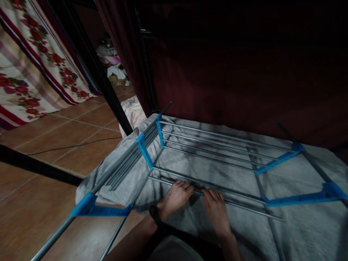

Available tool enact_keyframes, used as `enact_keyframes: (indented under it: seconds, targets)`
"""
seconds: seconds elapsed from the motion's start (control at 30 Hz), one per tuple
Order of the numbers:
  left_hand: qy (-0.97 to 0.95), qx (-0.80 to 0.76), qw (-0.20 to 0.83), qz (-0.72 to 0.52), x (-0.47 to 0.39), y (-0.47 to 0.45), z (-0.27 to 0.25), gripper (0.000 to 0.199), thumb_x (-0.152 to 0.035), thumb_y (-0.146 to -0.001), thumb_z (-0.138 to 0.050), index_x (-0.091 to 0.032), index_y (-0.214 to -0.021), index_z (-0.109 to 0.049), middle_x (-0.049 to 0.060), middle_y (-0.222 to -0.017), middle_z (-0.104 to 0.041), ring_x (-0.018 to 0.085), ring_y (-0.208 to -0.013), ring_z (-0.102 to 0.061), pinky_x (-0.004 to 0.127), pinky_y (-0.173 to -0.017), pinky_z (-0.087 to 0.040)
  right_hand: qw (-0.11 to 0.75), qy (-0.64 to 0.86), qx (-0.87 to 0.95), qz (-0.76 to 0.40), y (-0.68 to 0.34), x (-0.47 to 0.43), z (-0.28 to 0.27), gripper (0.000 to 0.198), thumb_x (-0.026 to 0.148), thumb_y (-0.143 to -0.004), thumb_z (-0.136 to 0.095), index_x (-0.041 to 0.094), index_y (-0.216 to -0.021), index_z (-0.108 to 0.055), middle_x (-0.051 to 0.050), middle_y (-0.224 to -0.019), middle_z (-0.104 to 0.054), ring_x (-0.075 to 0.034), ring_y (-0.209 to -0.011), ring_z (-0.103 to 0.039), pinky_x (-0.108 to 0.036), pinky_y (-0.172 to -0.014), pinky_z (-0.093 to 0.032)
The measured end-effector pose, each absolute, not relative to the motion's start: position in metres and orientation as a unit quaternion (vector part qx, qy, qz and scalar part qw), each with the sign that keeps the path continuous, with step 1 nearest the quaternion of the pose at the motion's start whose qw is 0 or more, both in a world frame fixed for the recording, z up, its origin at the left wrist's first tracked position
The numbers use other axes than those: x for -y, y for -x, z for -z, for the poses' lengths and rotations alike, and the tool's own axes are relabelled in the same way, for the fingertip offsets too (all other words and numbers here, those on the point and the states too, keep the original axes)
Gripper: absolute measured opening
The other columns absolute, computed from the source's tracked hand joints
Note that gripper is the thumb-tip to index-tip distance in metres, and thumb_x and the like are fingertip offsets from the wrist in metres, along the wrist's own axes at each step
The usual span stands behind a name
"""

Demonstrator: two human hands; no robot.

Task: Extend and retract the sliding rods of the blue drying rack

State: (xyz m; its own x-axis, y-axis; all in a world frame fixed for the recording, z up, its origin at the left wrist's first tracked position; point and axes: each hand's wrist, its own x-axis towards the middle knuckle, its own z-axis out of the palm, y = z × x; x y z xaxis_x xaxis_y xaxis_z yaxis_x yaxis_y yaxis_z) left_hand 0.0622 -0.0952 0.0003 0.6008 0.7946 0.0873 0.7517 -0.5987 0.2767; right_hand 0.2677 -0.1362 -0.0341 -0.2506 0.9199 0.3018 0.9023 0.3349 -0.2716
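A rack of grey metal tubes with blue plastic brackets (pixel 146 154) lies over a grey blanket (pixel 187 165). My left hand (pixel 178 195) has its fingers curled over the nearest metal tube (pixel 241 204), left of its middle. Close beside it, my right hand (pixel 216 210) grips the same tube, fingers bent over the top. The tube's left end sits near a blue bracket, while its right end (pixel 281 219) sticks out past the lower right bracket (pixel 299 200). Both thumbs are hidden from view.
Several more tubes (pixel 125 165) run along the rack's left side. A dark bed post (pixel 103 79) and a dark rail (pixel 40 166) stand at the left. Behind hangs a maroon curtain (pixel 217 87). A cable (pixel 73 145) crosses the tiled floor (pixel 67 127).
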Motion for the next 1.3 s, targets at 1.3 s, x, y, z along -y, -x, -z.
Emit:
enact_keyframes:
  seconds: [1.3]
  targets:
    - [-0.910, -0.365, 0.002, -0.198, 0.049, -0.001, 0.046, 0.022, -0.036, -0.097, -0.049, -0.027, -0.104, -0.069, 0.002, -0.096, -0.077, 0.022, -0.084, -0.073, 0.033, -0.074, -0.055, 0.806, 0.471, -0.037, -0.357, -0.385, 0.160, 0.055, 0.026, 0.033, -0.073, -0.080, 0.025, -0.091, -0.064, 0.001, -0.090, -0.071, -0.015, -0.088, -0.068, -0.030, -0.090, -0.058]
